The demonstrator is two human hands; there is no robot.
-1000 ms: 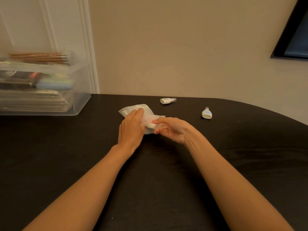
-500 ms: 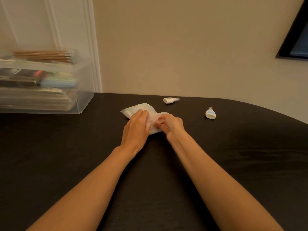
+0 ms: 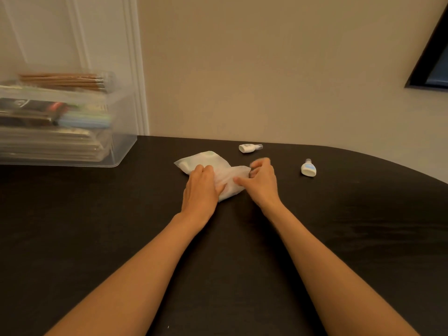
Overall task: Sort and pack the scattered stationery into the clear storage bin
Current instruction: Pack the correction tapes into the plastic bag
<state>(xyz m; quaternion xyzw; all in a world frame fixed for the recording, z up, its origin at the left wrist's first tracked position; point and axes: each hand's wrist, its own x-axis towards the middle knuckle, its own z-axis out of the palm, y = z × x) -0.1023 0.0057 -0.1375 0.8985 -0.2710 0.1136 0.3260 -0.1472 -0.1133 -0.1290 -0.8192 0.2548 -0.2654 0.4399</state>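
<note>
We find the left hand (image 3: 201,187) palm-down on the white pouch (image 3: 206,161), fingers together and pressing its middle flat, the thumb along the near side. The right hand (image 3: 263,183) sits at the pouch's right end with thumb and fingers curled. It appears to pinch the loose end there, though blur hides the exact contact.

In our judgement the step in hand is closing or folding the pouch before packing it. To do it well, the left hand should keep the pouch pinned so it does not slide on the smooth worktop (image 3: 363,238). The right hand should gather the end fully before any lift, since the thin wrapper will likely sag.

The pouch lies directly under and between both hands, in the middle of the worktop toward its far edge.

One small bottle (image 3: 249,148) lies on its side just beyond the right hand, by the far edge. A second bottle (image 3: 308,168) lies apart to its right.

The clear storage bin (image 3: 121,146) stands at the far left corner, well apart from the hands, already stacked with items, with a pencil pack (image 3: 63,81) on top.
</note>
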